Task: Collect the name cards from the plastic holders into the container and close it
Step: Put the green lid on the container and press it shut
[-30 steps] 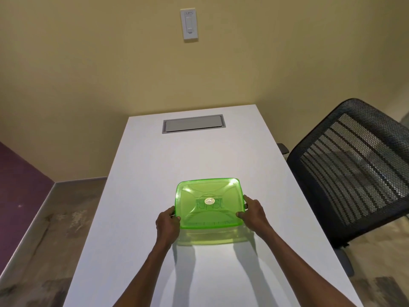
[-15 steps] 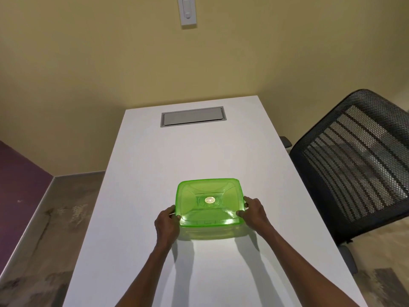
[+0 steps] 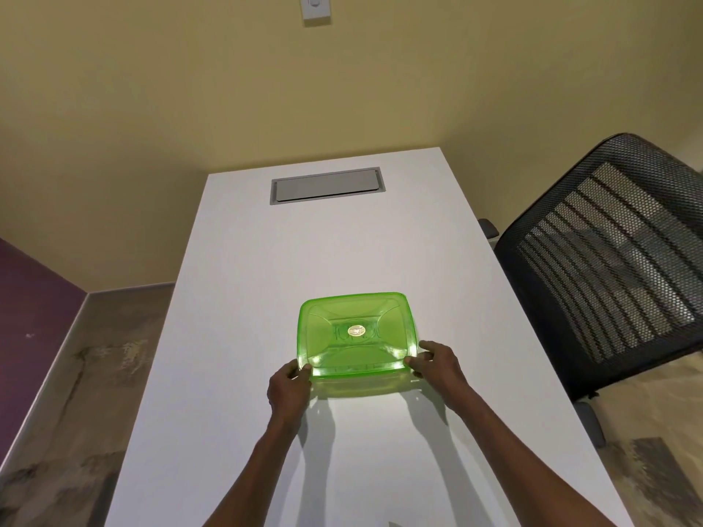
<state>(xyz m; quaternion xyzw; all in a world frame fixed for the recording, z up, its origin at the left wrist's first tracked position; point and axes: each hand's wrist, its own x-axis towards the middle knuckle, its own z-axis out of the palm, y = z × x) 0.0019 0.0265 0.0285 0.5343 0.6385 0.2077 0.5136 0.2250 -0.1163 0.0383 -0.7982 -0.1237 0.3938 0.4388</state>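
Since the earlier frames, little has moved: the container (image 3: 355,336) has stayed between the two hands, while the wall switch (image 3: 315,4) has been carried up to the frame's top edge. The left hand (image 3: 288,389) is curled against the near left corner of the green lid (image 3: 334,321), thumb on the rim. The right hand (image 3: 437,365) is clamped on the near right corner, fingers along the side. Beyond the hands, a grey hatch (image 3: 326,185) is set in the table (image 3: 236,412). Right of the right hand, a mesh chair (image 3: 608,260) is seen.
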